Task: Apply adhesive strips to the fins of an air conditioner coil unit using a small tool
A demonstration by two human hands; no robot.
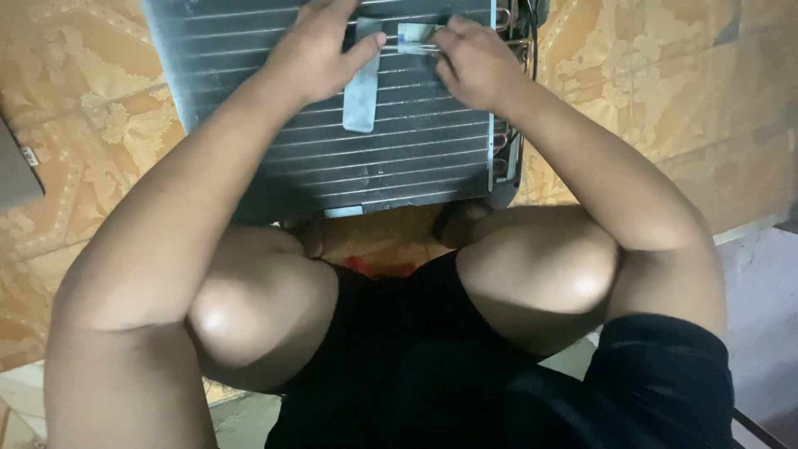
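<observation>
A grey finned coil panel (416, 166) lies on the patterned floor in front of my knees. My left hand (320, 50) rests on its upper part, thumb pressing the top of a flat silver strip (362, 91) that lies on the fins. My right hand (474, 62) is closed around a small pale tool or piece (413, 37) near the strip's top; its exact kind is too small to tell. Copper tube bends (504, 154) show along the panel's right edge.
Orange-and-cream patterned floor tiles (665, 100) surround the panel. A grey flat object (17, 170) juts in at the left edge. A grey raised step or floor strip (761, 291) runs at the right. My bent knees and black shorts fill the lower view.
</observation>
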